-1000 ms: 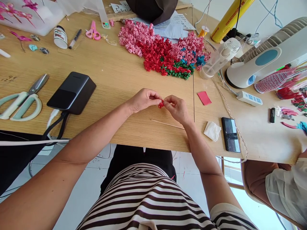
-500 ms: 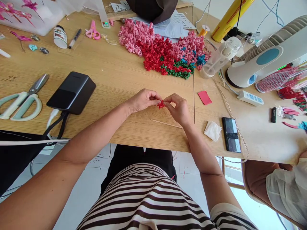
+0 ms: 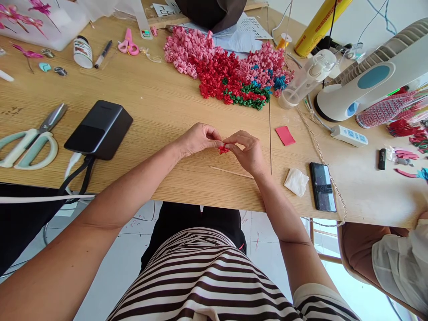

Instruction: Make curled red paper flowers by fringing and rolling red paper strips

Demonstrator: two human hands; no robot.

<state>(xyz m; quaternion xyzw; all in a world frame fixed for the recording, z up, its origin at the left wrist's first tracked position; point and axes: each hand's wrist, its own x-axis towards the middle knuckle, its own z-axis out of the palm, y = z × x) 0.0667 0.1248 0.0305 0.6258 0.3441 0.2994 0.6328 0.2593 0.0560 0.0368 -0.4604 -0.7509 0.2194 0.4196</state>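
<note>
A small red flower [image 3: 223, 150] with looped petals is pinched between my two hands above the table. My left hand [image 3: 201, 140] grips it from the left with thumb and forefinger. From the right, my right hand [image 3: 246, 150] pinches it too, fingertips meeting the left ones, so part of the flower is hidden. Below my hands a thin wooden stick [image 3: 230, 172] lies on the table, its right end passing behind my right wrist. Farther back lies a heap of similar red flowers [image 3: 217, 73], with pink, green and blue ones among them.
To the left are large scissors [image 3: 36, 138] and a black box-shaped device [image 3: 100, 129] with cables. On the right lie a red paper square [image 3: 285, 135], a folded white tissue [image 3: 296, 182] and a phone [image 3: 323, 187]. A clear bottle [image 3: 307, 79] stands near a white fan [image 3: 368, 76]. Another person sits at right.
My fingertips have closed further over the red flower, and it now hangs slightly lower beneath them. The things on the table have stayed in place.
</note>
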